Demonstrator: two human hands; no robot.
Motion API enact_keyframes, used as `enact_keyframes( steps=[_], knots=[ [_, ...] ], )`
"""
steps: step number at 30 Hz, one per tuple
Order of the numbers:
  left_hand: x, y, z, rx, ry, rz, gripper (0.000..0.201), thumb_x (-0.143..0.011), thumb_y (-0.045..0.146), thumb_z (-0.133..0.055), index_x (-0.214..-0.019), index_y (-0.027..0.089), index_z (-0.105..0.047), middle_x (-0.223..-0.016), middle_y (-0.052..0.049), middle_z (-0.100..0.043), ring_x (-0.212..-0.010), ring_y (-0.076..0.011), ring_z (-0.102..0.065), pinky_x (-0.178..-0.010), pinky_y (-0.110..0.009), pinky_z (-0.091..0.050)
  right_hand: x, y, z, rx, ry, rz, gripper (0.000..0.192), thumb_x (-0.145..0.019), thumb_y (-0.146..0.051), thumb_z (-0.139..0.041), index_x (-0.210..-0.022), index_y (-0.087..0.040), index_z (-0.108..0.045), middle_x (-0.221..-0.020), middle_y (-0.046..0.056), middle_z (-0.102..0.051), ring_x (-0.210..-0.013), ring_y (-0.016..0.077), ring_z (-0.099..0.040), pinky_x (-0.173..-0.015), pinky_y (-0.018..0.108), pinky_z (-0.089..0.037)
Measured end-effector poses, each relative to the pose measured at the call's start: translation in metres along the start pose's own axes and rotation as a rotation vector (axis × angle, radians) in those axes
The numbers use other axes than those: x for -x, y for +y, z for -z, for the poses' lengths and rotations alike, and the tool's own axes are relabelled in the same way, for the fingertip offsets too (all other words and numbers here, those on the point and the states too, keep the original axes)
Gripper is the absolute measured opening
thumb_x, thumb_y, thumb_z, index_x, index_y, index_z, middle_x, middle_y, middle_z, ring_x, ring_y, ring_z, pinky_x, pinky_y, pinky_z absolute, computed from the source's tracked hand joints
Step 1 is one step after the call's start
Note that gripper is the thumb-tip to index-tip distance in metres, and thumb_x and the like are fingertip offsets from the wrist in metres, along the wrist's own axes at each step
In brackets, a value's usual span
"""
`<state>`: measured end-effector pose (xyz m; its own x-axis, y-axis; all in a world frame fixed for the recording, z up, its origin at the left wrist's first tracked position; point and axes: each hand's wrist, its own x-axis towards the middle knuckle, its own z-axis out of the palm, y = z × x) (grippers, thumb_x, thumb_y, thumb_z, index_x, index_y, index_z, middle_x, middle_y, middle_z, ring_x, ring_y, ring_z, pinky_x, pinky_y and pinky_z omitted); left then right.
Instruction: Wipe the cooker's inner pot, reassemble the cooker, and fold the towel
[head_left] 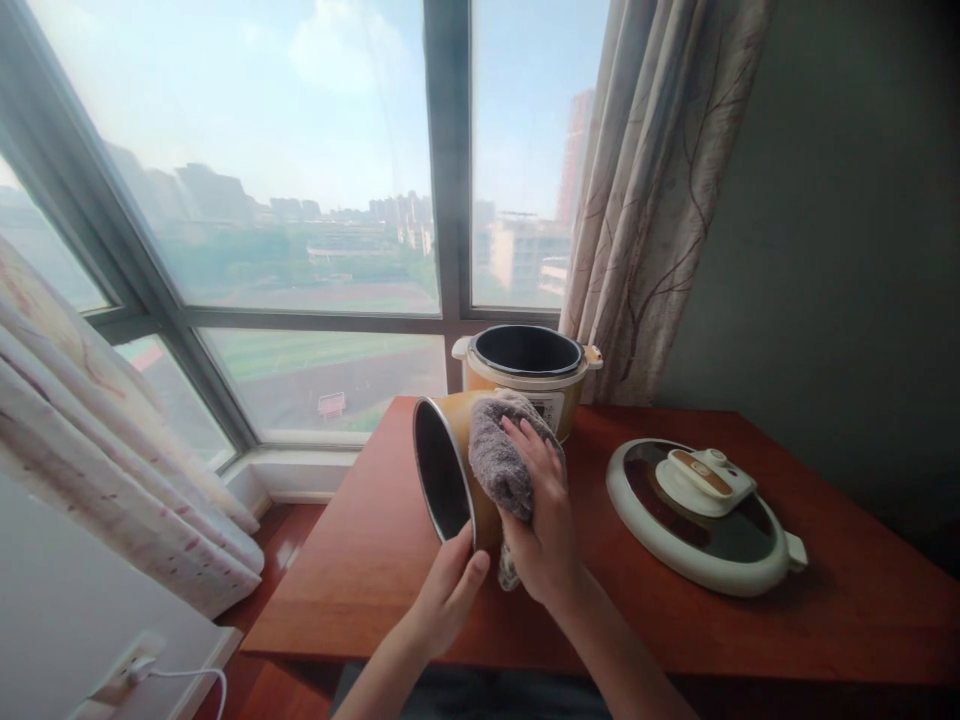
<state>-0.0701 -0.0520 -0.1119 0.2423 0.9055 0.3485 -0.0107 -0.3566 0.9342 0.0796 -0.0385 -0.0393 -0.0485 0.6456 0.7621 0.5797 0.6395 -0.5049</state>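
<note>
My left hand (448,592) grips the rim of a gold inner pot (444,468), held tilted on its side above the table with its dark inside facing left. Against the pot's outer wall my right hand (541,508) presses a grey fluffy cloth (496,452). Just behind them the gold cooker body (528,372) stands upright and open with a dark cavity showing. The cooker's white lid (701,512), with a dark top and a handle, lies flat on the table to the right.
The red-brown wooden table (825,620) sits in a window corner. Patterned curtains hang at the right (645,200) and lower left (112,450). A white plug and cable (161,672) sit in a wall socket at bottom left.
</note>
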Motion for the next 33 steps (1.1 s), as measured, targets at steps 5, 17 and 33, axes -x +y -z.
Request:
enact_keyframes(
  steps=[5,17,33],
  knots=[
    [0.003,-0.009,0.010,-0.085,-0.107,0.000,0.058,-0.095,0.061,-0.049,-0.122,0.016,-0.073,-0.112,-0.013,-0.075,-0.105,-0.0280,-0.065,-0.100,-0.034,-0.049,-0.019,0.001,-0.011,0.009,-0.001,-0.030,0.058,-0.092,-0.019,-0.050,-0.149,-0.022,-0.042,-0.152,0.008,-0.051,-0.147,0.0260,-0.037,-0.123,0.052,-0.022],
    [-0.016,-0.026,0.000,0.139,0.251,0.102,0.050,-0.081,0.062,-0.067,-0.092,0.014,-0.078,-0.092,-0.009,-0.076,-0.090,-0.0267,-0.065,-0.089,-0.034,-0.053,0.035,0.027,-0.020,0.128,-0.221,0.186,0.067,-0.090,-0.025,-0.051,-0.155,-0.021,-0.035,-0.165,0.008,-0.029,-0.155,0.0312,-0.016,-0.123,0.059,-0.016],
    [0.004,-0.042,-0.010,-0.081,0.134,-0.005,0.060,-0.093,0.067,-0.047,-0.076,0.015,-0.071,-0.069,-0.007,-0.067,-0.070,-0.0213,-0.062,-0.070,-0.030,-0.052,-0.012,-0.012,-0.028,0.186,-0.139,-0.049,0.063,-0.083,-0.019,-0.051,-0.145,-0.024,-0.048,-0.161,0.005,-0.038,-0.152,0.0315,-0.021,-0.121,0.060,-0.012]
  ],
)
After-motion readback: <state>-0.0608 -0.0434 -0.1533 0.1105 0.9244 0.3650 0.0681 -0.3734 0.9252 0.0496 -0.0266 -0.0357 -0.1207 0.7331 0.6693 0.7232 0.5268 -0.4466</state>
